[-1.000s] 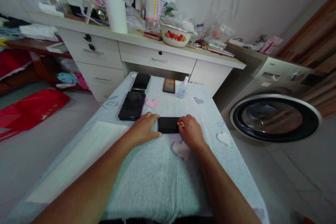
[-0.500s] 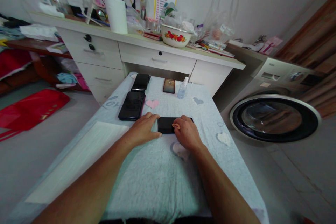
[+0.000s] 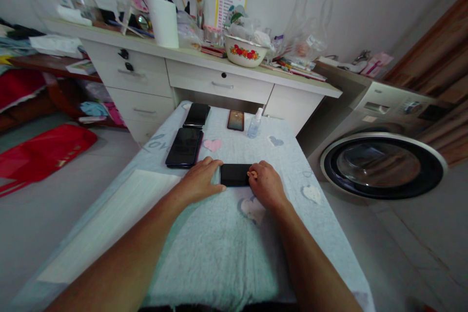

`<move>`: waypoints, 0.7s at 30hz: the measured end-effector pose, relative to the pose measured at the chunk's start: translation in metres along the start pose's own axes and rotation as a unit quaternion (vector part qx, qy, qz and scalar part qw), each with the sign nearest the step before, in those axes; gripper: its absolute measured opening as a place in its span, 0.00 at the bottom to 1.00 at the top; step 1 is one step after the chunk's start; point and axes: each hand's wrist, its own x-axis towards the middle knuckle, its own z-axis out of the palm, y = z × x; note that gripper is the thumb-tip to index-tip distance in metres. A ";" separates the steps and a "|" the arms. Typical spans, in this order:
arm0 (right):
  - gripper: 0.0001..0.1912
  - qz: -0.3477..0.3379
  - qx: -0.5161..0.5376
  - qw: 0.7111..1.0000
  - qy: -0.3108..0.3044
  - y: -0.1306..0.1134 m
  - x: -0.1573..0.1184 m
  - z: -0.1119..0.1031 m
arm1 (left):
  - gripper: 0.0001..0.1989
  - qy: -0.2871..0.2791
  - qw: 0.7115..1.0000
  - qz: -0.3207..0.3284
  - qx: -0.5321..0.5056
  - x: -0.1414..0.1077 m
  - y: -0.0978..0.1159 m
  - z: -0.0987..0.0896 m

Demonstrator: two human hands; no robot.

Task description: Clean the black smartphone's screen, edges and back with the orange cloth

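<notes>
On the cloth-covered counter (image 3: 208, 248), the right grip (image 3: 268, 183) is closed around a small orange-tan wad (image 3: 252, 174) over the right part of a dark phone (image 3: 234, 175), which lies flat while the left grip (image 3: 203, 179) holds its left end between thumb and forefinger. Farther out lie a larger black phone (image 3: 185, 147), a second black device (image 3: 196, 115), a brown-backed phone (image 3: 236, 120) and, standing beside it, a clear spray bottle (image 3: 254, 126).

Cloth-covered table (image 3: 219, 253): black phone (image 3: 234, 175), dark devices (image 3: 185, 147) left, brownish phone (image 3: 236, 120), 1 spray bottle (image 3: 254, 126), pale sheet (image 3: 113, 219).
</notes>
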 end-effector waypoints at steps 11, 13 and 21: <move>0.08 -0.065 0.021 0.998 -0.013 -0.018 -0.001 0.006 | 0.31 0.003 1.000 0.002 -0.003 -0.001 0.000 0.000; 0.09 -0.073 0.027 0.997 -0.018 -0.022 -0.002 0.005 | 0.30 0.008 1.000 0.004 -0.004 -0.001 -0.001 0.001; 0.08 -0.105 0.042 0.993 -0.040 -0.037 -0.004 0.007 | 0.31 0.012 1.000 0.001 -0.011 -0.001 -0.002 0.002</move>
